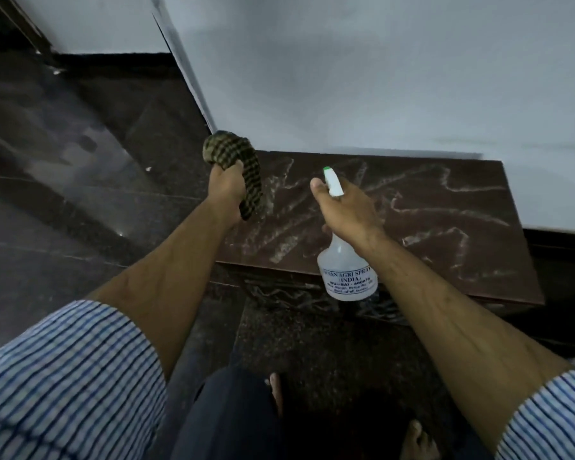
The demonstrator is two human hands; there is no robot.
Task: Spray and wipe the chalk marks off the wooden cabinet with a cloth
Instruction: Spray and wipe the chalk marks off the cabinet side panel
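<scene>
A low dark wooden cabinet point(445, 260) stands against the white wall, its top covered with white chalk marks point(445, 220). My left hand point(226, 190) grips a bunched dark checked cloth point(246, 167) over the cabinet's left end. My right hand point(346, 207) holds a clear spray bottle point(347, 273) by its neck above the cabinet's front edge. The bottle's white nozzle with a green tip point(332, 182) points away from me toward the wall. A printed label faces me on the bottle's body.
A white wall point(379, 78) rises right behind the cabinet, with a corner edge on the left. Dark polished stone floor point(80, 194) spreads to the left and in front. My bare feet point(276, 393) stand on the floor before the cabinet.
</scene>
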